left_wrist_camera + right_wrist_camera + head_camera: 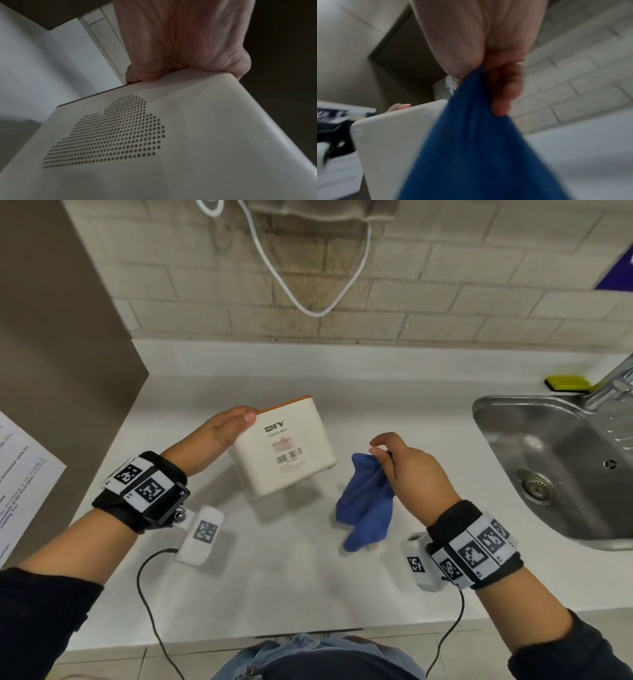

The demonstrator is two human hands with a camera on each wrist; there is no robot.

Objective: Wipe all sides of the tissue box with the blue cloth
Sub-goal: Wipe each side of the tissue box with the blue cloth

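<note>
A cream tissue box point(284, 448) with an orange edge is held tilted above the white counter point(281, 577), its labelled face toward me. My left hand point(227, 428) grips it from the left, thumb over the top edge. In the left wrist view a side of the box point(197, 135) carries a dotted cloud pattern, with my left hand point(180, 60) curled over its far edge. To the right of the box my right hand point(400, 462) pinches the blue cloth point(364, 505), which hangs down loosely. The cloth point(479, 155) drapes in front of the box point(390, 135).
A steel sink point(561, 467) with a tap lies at the right, with a yellow-green sponge point(568, 382) behind it. A brown cabinet panel point(58, 354) stands at the left with a paper sheet point(17, 474) on it. A white cable point(308, 285) hangs on the tiled wall.
</note>
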